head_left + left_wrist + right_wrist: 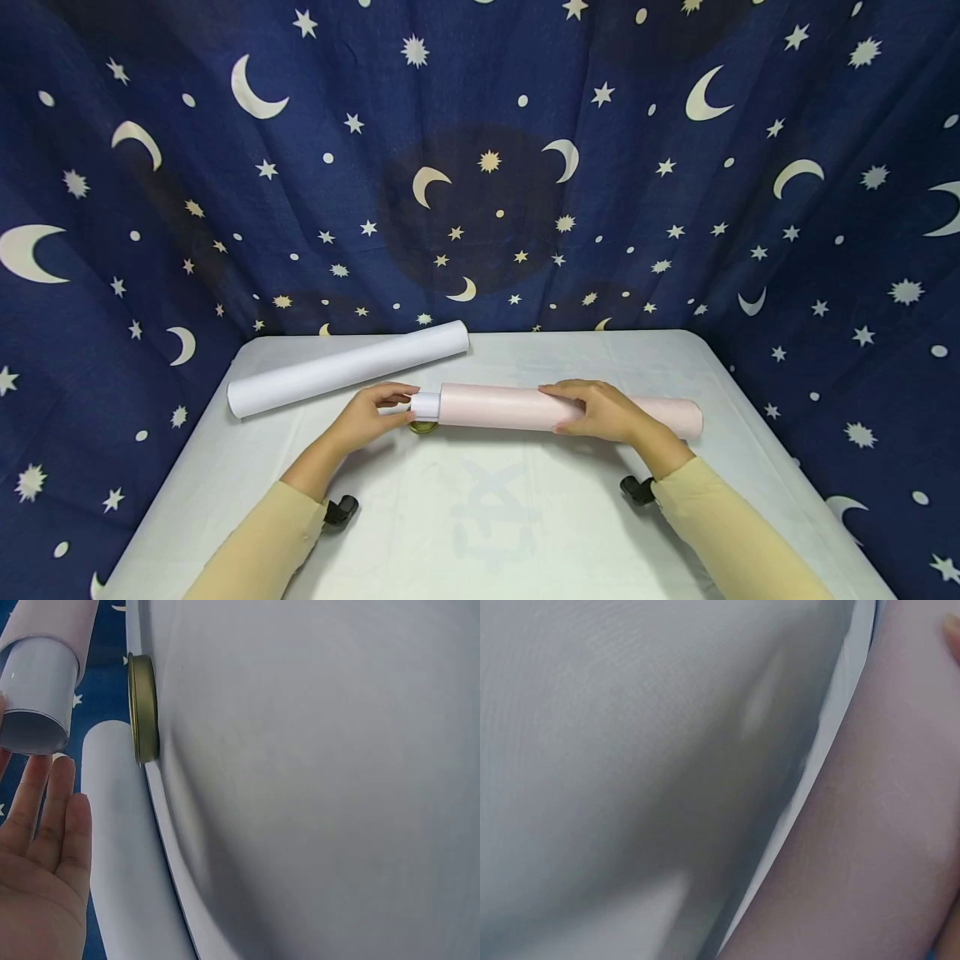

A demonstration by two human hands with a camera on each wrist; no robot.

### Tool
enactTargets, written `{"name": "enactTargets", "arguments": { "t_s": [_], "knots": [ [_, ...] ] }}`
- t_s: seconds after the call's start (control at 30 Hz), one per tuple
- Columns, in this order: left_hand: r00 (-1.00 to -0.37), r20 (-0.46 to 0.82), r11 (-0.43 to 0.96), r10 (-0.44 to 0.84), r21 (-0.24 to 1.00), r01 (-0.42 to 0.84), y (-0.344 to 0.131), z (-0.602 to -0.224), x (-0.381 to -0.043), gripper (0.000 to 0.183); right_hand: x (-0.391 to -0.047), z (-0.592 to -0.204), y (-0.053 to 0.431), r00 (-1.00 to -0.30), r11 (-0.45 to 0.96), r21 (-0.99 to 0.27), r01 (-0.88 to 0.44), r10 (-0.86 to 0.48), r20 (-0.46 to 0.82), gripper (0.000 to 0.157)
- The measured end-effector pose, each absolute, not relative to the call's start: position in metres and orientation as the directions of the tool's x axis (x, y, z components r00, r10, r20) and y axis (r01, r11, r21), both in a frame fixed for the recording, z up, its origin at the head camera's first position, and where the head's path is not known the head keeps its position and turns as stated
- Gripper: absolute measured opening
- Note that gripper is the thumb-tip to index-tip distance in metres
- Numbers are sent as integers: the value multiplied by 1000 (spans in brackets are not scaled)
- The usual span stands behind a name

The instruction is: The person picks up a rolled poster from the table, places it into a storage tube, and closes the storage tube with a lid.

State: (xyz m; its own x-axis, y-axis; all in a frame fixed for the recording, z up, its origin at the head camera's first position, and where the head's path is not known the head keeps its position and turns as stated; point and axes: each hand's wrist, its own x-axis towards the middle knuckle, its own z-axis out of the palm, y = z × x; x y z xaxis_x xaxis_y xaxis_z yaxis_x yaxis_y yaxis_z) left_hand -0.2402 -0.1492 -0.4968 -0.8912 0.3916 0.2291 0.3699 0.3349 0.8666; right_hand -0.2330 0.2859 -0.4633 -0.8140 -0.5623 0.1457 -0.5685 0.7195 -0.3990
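A pink cardboard tube [495,407] lies crosswise in the head view, with a white inner tube [427,406] protruding from its left end. My right hand [603,410] grips the pink tube from above, thumb on the near side. At the inner tube's end, my left hand [371,414] pinches the rim with thumb and forefinger. The left wrist view shows the inner tube's dark, round opening, with the other fingers [56,817] extended below it. A gold round lid [423,427] sits on the table just under that end, partly hidden.
Behind the left hand, a long white tube [345,369] lies slanted on the white-covered table [495,517]. Dark blue curtains [480,108] with moons and stars enclose the back and sides. Black wrist devices [341,512] stick out by both sleeves.
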Motion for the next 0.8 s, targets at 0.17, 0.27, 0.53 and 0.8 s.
{"name": "enactTargets", "arguments": {
  "t_s": [0.17,0.27,0.53,0.8],
  "knots": [
    [-894,220,306,391,885,352,-145,-499,-241,38,-233,-463,286,-812,718,-397,-572,-563,153,68],
    [-896,219,277,387,899,339,-142,-499,-242,37,-233,-463,286,-809,714,-394,-579,-565,163,69],
    [-900,197,259,390,914,313,-130,-487,-234,38,-234,-465,287,-788,698,-376,-610,-585,194,69],
    [-896,182,248,405,921,300,-122,-477,-228,37,-232,-462,284,-796,708,-381,-595,-583,162,69]
  ]
}}
